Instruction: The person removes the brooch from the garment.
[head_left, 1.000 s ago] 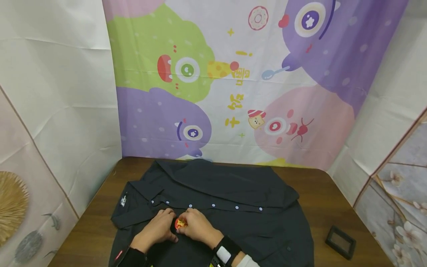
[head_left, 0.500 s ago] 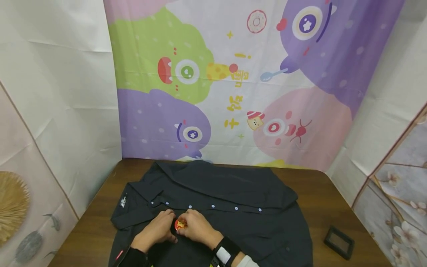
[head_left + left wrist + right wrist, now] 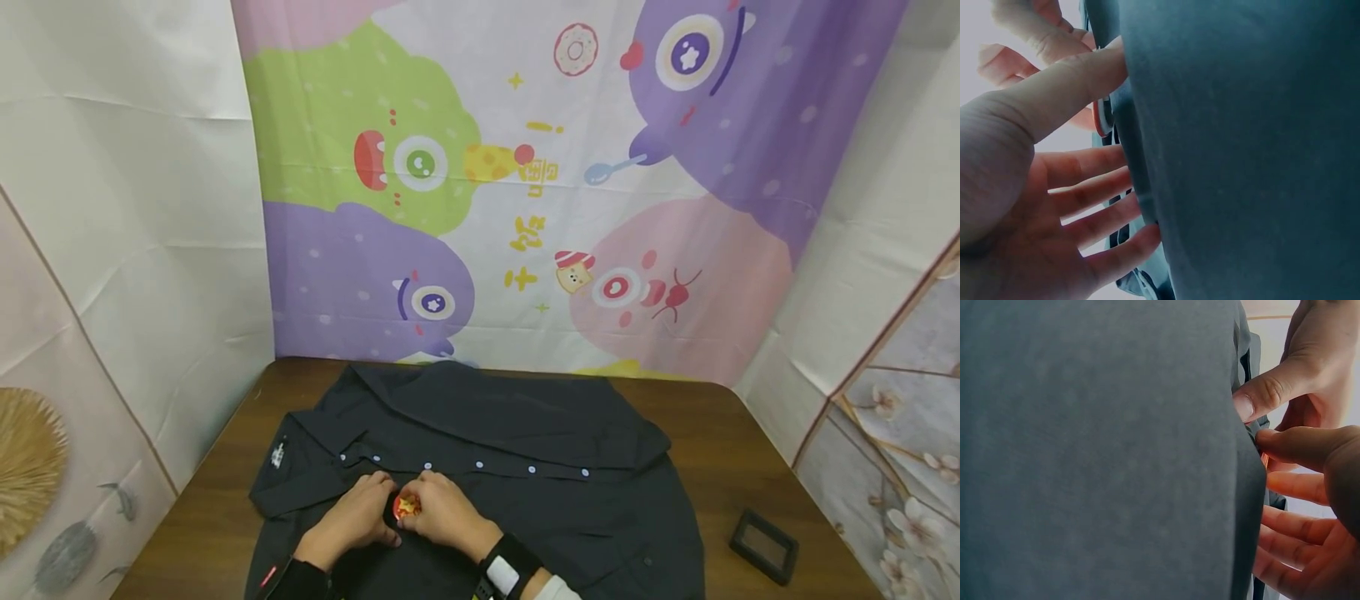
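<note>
A dark button-up shirt (image 3: 540, 517) lies spread out, with several pale buttons in a row above both hands. On its left part sits a small round red badge (image 3: 401, 507) with a yellow star-like design. My right hand (image 3: 447, 515) pinches the badge by its right side between thumb and fingertips, which cover part of it. Just left of it, my left hand (image 3: 354, 517) rests on the cloth. In the left wrist view the left fingers (image 3: 1094, 194) are fairly straight, their tips at the fabric, and the badge's red rim (image 3: 1101, 122) shows beyond the thumb.
The shirt covers most of a brown wooden table (image 3: 195, 517). At the right of the table lies a small black rectangular frame (image 3: 759, 567). A cartoon-printed cloth (image 3: 510, 125) hangs behind, and pale sheets (image 3: 127, 167) stand at the sides.
The head view has shifted very slightly. Both hands and the badge keep practically the same place on the shirt.
</note>
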`<state>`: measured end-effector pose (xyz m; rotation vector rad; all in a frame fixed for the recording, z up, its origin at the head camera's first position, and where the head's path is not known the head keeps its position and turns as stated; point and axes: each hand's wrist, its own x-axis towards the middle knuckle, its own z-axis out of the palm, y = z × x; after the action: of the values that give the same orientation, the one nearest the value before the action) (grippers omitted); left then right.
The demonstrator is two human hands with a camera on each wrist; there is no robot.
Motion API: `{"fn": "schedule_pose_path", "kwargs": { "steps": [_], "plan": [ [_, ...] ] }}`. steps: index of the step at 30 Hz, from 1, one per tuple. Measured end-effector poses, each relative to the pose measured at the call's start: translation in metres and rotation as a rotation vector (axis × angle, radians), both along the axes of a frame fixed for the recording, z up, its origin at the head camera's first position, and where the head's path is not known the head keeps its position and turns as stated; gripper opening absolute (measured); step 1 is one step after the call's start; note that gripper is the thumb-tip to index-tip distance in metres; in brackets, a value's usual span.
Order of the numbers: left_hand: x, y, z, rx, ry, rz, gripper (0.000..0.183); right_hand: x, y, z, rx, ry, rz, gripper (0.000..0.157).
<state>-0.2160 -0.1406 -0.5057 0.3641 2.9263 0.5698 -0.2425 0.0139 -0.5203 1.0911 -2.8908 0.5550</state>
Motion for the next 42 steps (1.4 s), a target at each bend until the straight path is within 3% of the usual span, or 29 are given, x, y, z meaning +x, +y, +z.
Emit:
{"fn": "schedule_pose_path", "kwargs": {
  "steps": [36,42],
  "plan": [
    [-0.0018,0.0003,0.0011,0.008,-0.052,0.018,0.060,-0.0011,0.0033,0.0048,0.019,-0.032,-0.031,0.029],
    [-0.0018,0.0002,-0.0007,0.014,-0.053,0.023,0.060,-0.0030,0.0056,0.0032,0.001,-0.001,-0.020,0.030]
  ]
}}
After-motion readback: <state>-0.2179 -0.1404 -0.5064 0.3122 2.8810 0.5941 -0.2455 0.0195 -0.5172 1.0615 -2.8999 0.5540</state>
